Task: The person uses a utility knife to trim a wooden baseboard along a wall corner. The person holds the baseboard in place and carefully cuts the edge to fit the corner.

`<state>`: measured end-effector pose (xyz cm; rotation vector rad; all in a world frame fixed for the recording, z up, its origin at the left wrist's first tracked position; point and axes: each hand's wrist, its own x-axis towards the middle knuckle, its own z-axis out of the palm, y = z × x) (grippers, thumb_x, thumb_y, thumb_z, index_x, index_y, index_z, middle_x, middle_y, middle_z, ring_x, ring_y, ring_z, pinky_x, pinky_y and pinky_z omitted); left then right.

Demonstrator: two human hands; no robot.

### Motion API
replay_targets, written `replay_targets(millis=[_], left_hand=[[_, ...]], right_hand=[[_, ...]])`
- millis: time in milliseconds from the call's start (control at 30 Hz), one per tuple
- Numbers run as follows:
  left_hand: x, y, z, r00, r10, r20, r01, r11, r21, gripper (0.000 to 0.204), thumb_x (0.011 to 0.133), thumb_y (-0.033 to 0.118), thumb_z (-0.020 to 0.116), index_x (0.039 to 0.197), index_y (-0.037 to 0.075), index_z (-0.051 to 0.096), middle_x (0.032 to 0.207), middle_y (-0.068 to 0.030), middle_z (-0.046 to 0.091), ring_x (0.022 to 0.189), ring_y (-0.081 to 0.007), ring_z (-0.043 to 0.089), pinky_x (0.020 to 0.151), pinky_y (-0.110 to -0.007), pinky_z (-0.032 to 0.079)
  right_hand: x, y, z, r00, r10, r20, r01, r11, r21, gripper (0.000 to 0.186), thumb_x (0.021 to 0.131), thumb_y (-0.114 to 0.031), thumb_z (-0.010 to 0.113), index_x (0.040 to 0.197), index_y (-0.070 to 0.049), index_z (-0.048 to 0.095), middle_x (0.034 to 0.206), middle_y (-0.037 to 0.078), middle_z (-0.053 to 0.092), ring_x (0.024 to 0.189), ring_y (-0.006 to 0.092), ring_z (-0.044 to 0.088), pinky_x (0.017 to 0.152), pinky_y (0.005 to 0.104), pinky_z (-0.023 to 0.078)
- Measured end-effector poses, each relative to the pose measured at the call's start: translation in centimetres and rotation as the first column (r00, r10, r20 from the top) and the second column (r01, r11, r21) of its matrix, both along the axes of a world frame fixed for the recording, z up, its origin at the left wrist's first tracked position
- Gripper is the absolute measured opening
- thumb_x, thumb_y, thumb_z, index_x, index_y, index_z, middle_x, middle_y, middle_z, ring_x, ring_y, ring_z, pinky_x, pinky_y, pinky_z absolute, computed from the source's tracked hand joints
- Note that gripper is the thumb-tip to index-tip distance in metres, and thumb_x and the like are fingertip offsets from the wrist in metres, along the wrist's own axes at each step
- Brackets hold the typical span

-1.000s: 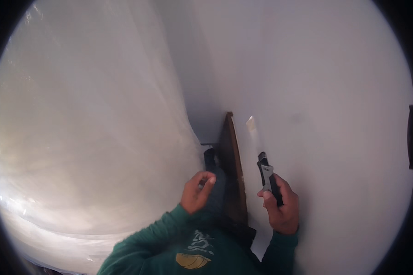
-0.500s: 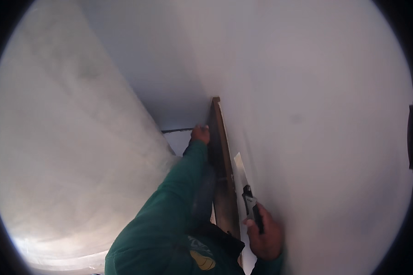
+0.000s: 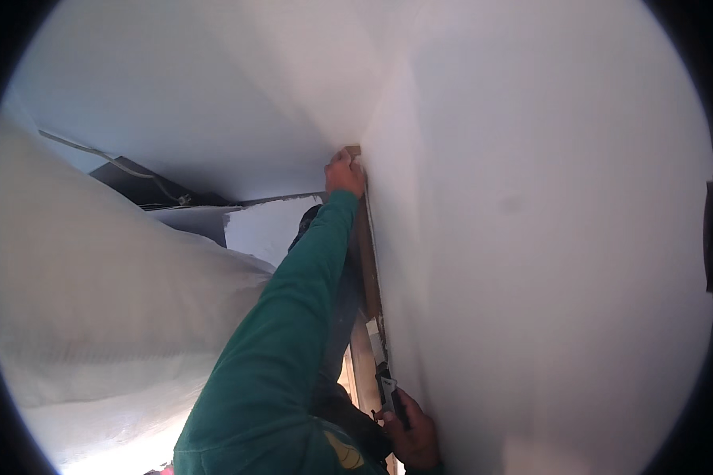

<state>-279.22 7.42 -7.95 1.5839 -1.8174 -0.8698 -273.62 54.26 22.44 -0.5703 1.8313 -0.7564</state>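
Observation:
My left hand [image 3: 344,174], in a green sleeve, reaches far up and presses its closed fingers on the top end of a narrow brown wooden strip [image 3: 367,261] that runs along the white wall's edge. Low in the picture my right hand [image 3: 413,431] grips a knife-like tool with a dark handle and a pale blade [image 3: 383,372]. The blade points up and lies against the strip where it meets the white wall [image 3: 547,261].
A white ceiling [image 3: 214,103] spreads above. White sheeting [image 3: 95,317] hangs at the left. A dark opening with a thin cable [image 3: 146,184] shows at the upper left. A pale panel [image 3: 265,229] stands behind my left arm.
My left hand has climbed along the wooden strip from near my chest to its top end. My right hand with the tool has dropped lower and closer to the strip.

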Motion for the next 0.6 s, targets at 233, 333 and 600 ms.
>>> replay_targets(millis=[233, 333, 600], left_hand=[[2.1, 1.6, 2.1, 0.977, -0.165, 0.136, 0.182, 0.975, -0.127, 0.051, 0.097, 0.022, 0.06, 0.144, 0.005, 0.056, 0.145, -0.018, 0.057, 0.123, -0.0427, 0.056, 0.103, -0.049, 0.052], [3.6, 2.5, -0.6, 0.98, -0.2, -0.006, 0.194, 0.957, -0.217, 0.053, 0.097, 0.023, 0.061, 0.146, 0.005, 0.055, 0.141, -0.0203, 0.061, 0.115, -0.0447, 0.06, 0.101, -0.049, 0.053], [2.1, 5.0, 0.8, 0.974, -0.071, -0.213, 0.066, 0.997, -0.031, 0.063, 0.094, 0.025, 0.065, 0.15, 0.001, 0.048, 0.128, -0.0264, 0.067, 0.115, -0.0471, 0.063, 0.105, -0.05, 0.049]], right_hand=[[1.0, -0.3, 1.0, 0.989, -0.134, 0.067, 0.139, 0.987, -0.076, 0.048, 0.103, -0.024, 0.062, 0.143, 0.002, 0.055, 0.094, 0.009, 0.07, 0.077, 0.0175, 0.061, 0.073, 0.0332, 0.053], [1.0, -0.5, 1.8, 0.986, -0.123, 0.109, 0.121, 0.992, 0.024, 0.055, 0.102, -0.021, 0.061, 0.149, 0.003, 0.046, 0.103, 0.01, 0.074, 0.082, 0.0149, 0.068, 0.078, 0.0319, 0.057], [1.5, -0.6, 1.9, 0.991, -0.117, 0.064, 0.117, 0.993, 0.011, 0.057, 0.101, -0.022, 0.061, 0.15, 0.003, 0.045, 0.103, 0.01, 0.074, 0.082, 0.0128, 0.066, 0.078, 0.0304, 0.056]])
